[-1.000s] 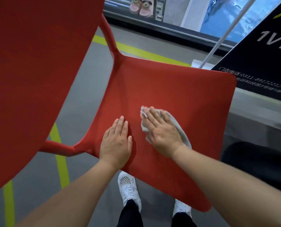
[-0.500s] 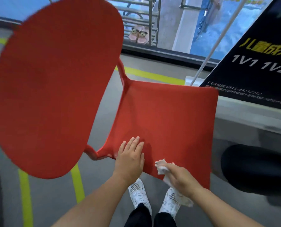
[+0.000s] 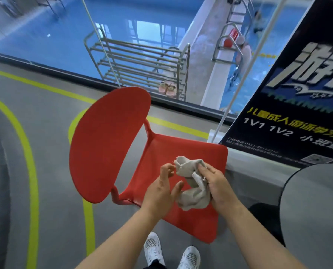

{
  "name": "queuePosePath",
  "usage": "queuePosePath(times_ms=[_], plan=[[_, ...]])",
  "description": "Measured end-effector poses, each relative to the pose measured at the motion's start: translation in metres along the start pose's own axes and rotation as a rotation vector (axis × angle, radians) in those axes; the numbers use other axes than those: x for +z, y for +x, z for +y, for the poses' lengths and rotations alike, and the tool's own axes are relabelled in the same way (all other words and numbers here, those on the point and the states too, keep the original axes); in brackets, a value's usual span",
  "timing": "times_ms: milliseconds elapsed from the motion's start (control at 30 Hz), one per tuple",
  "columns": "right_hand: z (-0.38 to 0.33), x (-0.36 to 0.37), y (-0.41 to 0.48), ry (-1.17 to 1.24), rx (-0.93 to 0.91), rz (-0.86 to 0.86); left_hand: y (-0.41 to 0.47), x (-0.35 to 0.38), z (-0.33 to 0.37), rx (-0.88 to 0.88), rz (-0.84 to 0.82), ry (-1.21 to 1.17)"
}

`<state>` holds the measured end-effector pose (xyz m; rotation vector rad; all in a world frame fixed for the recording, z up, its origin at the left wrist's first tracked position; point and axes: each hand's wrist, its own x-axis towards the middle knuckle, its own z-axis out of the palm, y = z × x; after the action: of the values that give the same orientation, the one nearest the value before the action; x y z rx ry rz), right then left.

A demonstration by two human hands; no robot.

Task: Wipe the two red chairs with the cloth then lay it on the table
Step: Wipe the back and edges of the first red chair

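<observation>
A red plastic chair (image 3: 111, 144) stands in front of me, its oval backrest to the left and its flat seat below my hands. A crumpled beige cloth (image 3: 192, 183) hangs in the air above the seat. My right hand (image 3: 220, 189) grips the cloth at its right side. My left hand (image 3: 161, 189) is just left of it, fingers spread, fingertips close to the cloth's upper corner. A round grey table (image 3: 315, 208) shows at the right edge. Only one red chair is in view.
A dark poster stand (image 3: 297, 98) with white and yellow lettering leans behind the chair on the right. Beyond a glass wall lie a pool and a metal rack (image 3: 142, 61) with pink slippers. Yellow lines curve across the grey floor at left. My white shoes (image 3: 171, 251) are below.
Both hands have lifted off the seat. The right hand raised the cloth and bunched it; the left hand came up beside it. The view pulled back and up, showing the whole chair.
</observation>
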<state>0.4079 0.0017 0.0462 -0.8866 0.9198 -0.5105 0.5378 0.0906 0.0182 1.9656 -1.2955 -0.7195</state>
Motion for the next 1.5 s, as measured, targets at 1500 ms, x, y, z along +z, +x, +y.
queuePosePath(times_ms=[1500], plan=[[0.038, 0.217, 0.123, 0.729, -0.065, 0.407, 0.192, -0.225, -0.027, 0.3, -0.271, 0.268]])
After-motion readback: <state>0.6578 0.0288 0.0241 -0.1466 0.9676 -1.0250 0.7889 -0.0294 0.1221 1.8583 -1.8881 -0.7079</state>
